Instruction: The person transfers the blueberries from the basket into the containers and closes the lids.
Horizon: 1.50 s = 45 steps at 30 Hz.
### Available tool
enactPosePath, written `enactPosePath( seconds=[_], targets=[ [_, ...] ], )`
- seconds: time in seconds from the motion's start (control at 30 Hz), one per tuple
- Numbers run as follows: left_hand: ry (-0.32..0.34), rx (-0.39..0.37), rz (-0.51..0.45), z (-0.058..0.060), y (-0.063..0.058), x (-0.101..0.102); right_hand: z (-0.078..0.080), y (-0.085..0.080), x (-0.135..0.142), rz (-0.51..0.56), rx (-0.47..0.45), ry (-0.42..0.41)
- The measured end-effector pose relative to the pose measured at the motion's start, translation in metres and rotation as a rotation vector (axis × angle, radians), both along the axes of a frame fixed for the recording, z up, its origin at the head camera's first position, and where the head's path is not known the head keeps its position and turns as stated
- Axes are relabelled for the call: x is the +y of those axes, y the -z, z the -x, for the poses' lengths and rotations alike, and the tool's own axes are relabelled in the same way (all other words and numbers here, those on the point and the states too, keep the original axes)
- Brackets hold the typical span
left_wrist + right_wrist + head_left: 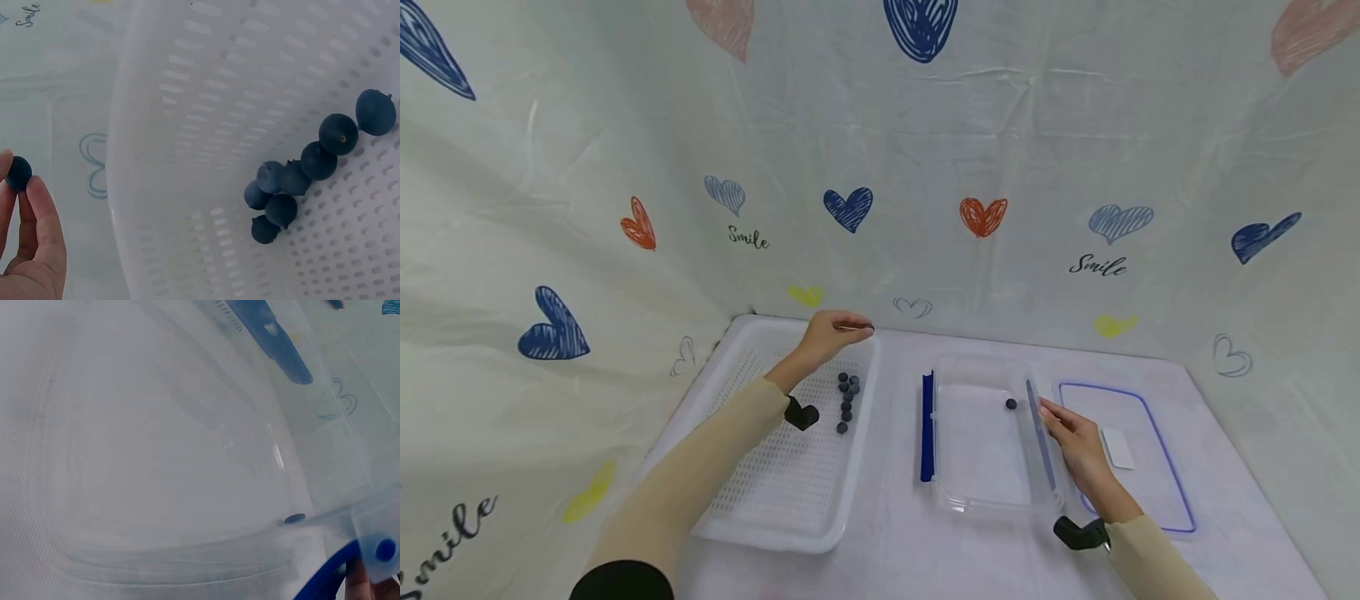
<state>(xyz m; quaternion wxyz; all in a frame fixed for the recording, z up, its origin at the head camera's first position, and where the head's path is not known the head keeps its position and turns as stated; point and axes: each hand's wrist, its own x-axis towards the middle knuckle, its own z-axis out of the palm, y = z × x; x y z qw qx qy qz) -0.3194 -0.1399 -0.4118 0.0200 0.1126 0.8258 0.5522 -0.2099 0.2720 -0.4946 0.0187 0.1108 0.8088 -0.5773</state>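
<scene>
My left hand is raised over the far right corner of a white perforated basket. Between its thumb and fingertips it pinches a blueberry, plain in the left wrist view. Several more blueberries lie in a crooked row on the basket floor near its right wall. At the right side of a clear plastic box, my right hand holds the box's blue side flap, thumb and fingers at its edge. One blueberry sits inside the box toward the far right.
Another blue flap stands along the box's left side. To the right lies a clear lid with a blue rim, a white rectangular piece on it. A curtain printed with hearts rises behind the table.
</scene>
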Motion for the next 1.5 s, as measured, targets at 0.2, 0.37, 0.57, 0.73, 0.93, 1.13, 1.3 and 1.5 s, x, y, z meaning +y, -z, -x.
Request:
enactPosePath(
  seconds=[0.2, 0.37, 0.57, 0.73, 0.93, 1.13, 1.3, 1.5],
  targets=[
    [0.029, 0.014, 0.014, 0.004, -0.003, 0.016, 0.001, 0.000, 0.000, 0.009, 0.012, 0.002],
    [0.052, 0.024, 0.012, 0.005, -0.006, 0.030, 0.002, 0.000, 0.000, 0.018, 0.017, 0.001],
    [0.073, 0.015, 0.010, 0.003, -0.011, 0.046, 0.003, 0.000, 0.001, 0.011, 0.016, -0.004],
    [0.109, 0.018, 0.018, 0.005, -0.014, 0.060, 0.003, -0.001, 0.002, 0.008, 0.018, -0.003],
    [0.138, 0.023, 0.025, 0.005, -0.014, 0.073, 0.004, 0.000, 0.002, 0.024, 0.028, 0.000],
    [0.181, 0.040, 0.035, 0.006, -0.013, 0.085, 0.003, -0.001, 0.003, 0.020, 0.026, -0.003],
    [0.221, 0.043, 0.032, 0.004, -0.012, 0.093, 0.003, 0.000, 0.002, 0.018, 0.029, -0.003],
    [0.237, 0.027, 0.018, -0.002, -0.008, 0.104, 0.002, 0.002, 0.003, 0.031, 0.025, -0.009]
  ],
)
